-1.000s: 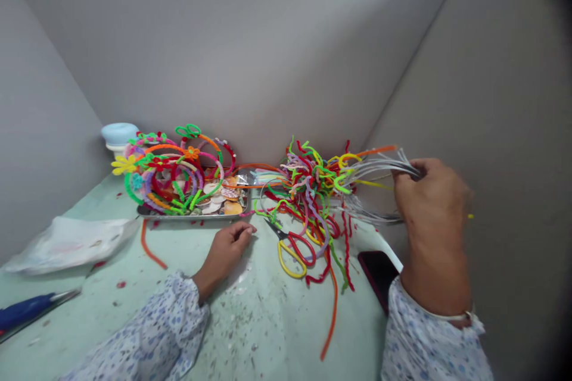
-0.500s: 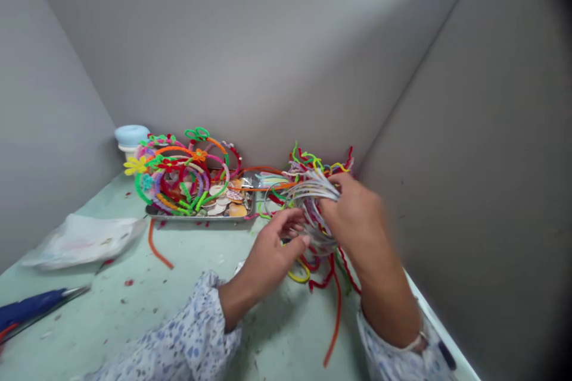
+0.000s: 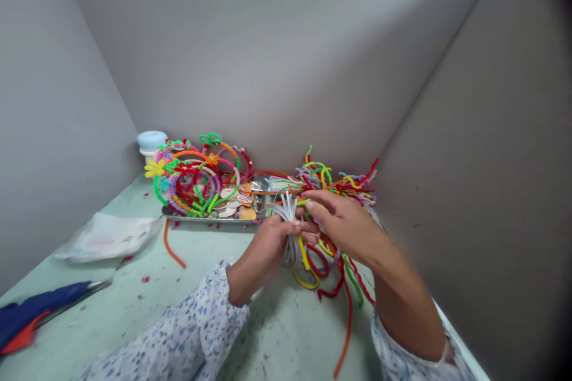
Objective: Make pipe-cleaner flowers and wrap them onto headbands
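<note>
A bundle of thin silvery-white hoops [image 3: 292,250] is gripped in my left hand [image 3: 263,250], its thumb pressed across them. Just to the right, my right hand [image 3: 346,223] has its thumb and index finger pinched on the end of a yellow-green pipe cleaner [image 3: 301,202], beside the top of the bundle. A yellow strand [image 3: 304,256] runs down along the hoops. Behind and beneath my right hand lies a tangled pile of coloured pipe cleaners [image 3: 333,178], with red, green and orange ends spreading toward me.
A metal tray [image 3: 214,219] holds shell-like pieces and colourful flower-decorated hoops [image 3: 196,175]. Behind it at left is a blue-lidded jar [image 3: 152,141]. Nearer lie a white plastic bag [image 3: 109,238] and a blue-and-red handled tool [image 3: 49,303]. Grey panels stand behind and at the right.
The hoops have passed from my right hand into my left, which has closed around them. My right hand has let them go and pinches a yellow-green strand. The view has shifted slightly.
</note>
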`<action>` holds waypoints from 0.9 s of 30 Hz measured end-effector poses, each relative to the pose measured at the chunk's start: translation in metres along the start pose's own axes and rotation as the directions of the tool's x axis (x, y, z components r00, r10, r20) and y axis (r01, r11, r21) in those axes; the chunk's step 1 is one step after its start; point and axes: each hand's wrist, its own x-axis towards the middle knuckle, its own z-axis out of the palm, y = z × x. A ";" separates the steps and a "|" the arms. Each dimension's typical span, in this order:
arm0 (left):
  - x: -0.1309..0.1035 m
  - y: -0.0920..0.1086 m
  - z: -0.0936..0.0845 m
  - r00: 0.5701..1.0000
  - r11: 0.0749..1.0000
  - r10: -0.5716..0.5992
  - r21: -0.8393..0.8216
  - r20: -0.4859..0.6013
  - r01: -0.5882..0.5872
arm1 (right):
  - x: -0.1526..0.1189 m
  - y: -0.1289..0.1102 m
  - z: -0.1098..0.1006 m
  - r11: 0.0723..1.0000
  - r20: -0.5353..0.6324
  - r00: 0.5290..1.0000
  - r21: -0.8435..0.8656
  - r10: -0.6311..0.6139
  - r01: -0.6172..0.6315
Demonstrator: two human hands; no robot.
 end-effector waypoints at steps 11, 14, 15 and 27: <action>-0.005 0.029 -0.014 0.983 0.998 0.013 -0.062 0.181 -0.002 | 0.037 0.077 0.017 0.938 -0.215 0.976 -0.330 0.036 -0.107; -0.008 0.038 -0.015 0.984 0.999 0.041 -0.031 0.173 -0.036 | 0.039 0.085 0.026 0.926 -0.196 0.980 -0.374 -0.031 -0.045; -0.009 0.040 -0.015 0.985 0.999 0.047 -0.023 0.165 -0.044 | 0.039 0.087 0.028 0.916 -0.195 0.980 -0.399 -0.045 -0.037; -0.008 0.068 -0.030 0.984 0.983 0.181 0.018 0.008 -0.181 | 0.040 0.111 0.017 0.776 -0.248 0.951 -0.557 0.185 -0.296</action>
